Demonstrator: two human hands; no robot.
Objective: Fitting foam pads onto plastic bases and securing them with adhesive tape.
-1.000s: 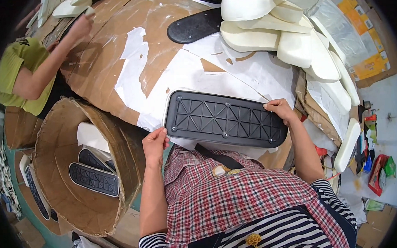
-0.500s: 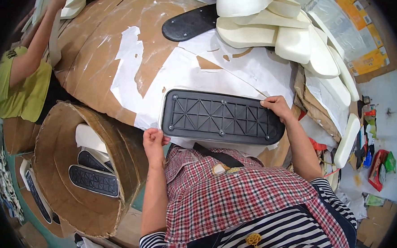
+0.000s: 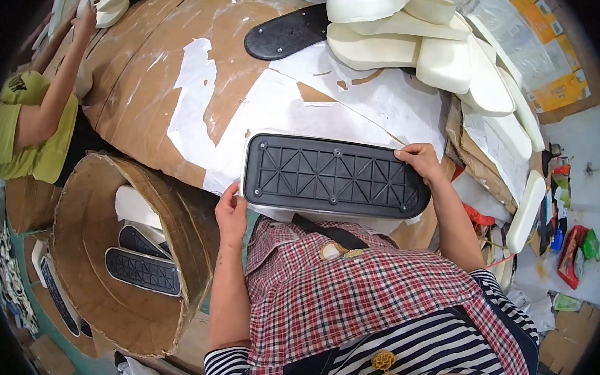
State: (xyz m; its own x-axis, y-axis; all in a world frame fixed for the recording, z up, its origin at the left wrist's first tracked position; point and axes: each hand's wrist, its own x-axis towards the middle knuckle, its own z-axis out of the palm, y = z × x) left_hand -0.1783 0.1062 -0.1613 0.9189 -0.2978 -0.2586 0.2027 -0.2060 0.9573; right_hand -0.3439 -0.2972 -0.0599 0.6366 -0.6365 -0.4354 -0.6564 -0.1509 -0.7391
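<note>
"Where was the black ribbed panel (image 3: pixel 337 175) to be seen?"

"At the centre of the frame, ribbed face up, with a white edge exposed along its left end."

"How was it held?"

"Its right end was pinched by the right hand (image 3: pixel 421 164), the thumb laid on top. The left hand (image 3: pixel 231 215) was kept narrow at the left end; whether the edge was gripped could not be told."

"And around it?"

"At upper right, a smooth black piece (image 3: pixel 285 35) was partly covered by piled white soles (image 3: pixel 436 58). At lower left, more ribbed panels (image 3: pixel 143 272) were contained in a cardboard drum (image 3: pixel 75 226)."
</note>
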